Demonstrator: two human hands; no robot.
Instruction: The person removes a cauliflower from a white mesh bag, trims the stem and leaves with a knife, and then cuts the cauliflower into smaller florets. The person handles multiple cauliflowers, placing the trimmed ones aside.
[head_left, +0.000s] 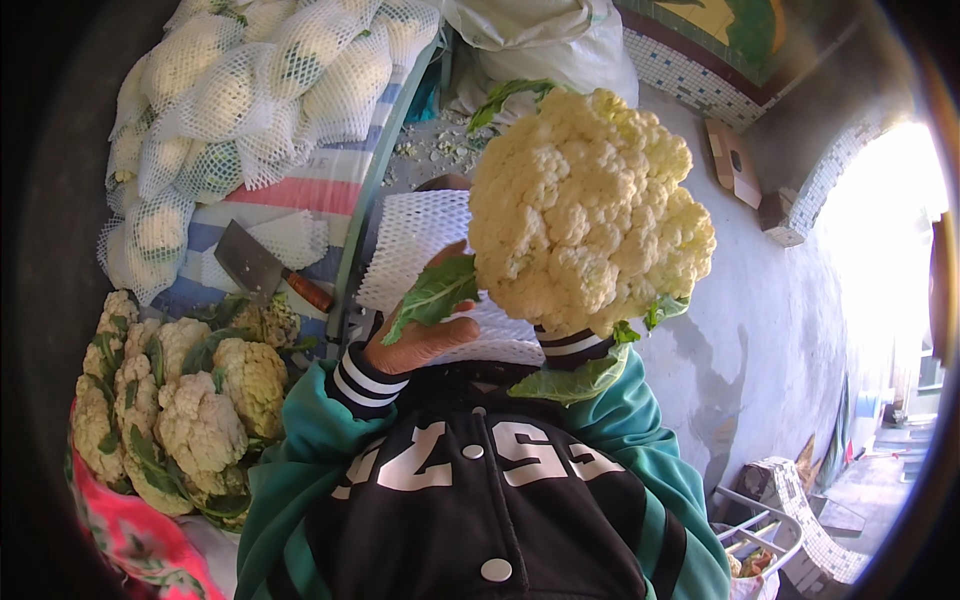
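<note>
A large cream cauliflower head with a few green leaves is raised in front of me. My right hand is hidden beneath it; only the striped cuff shows below, and the head appears to rest on that hand. To its left is my left hand, thumb and fingers apart, partly covered by a cauliflower leaf. No firm grip by this hand shows. Under both hands, a white foam mesh net lies across my lap.
On the striped sheet at left lie a cleaver with a wooden handle and several net-wrapped cauliflowers. Bare cauliflowers are piled nearer me. A white woven sack stands ahead, near scattered trimmings. A metal-framed stand is at lower right.
</note>
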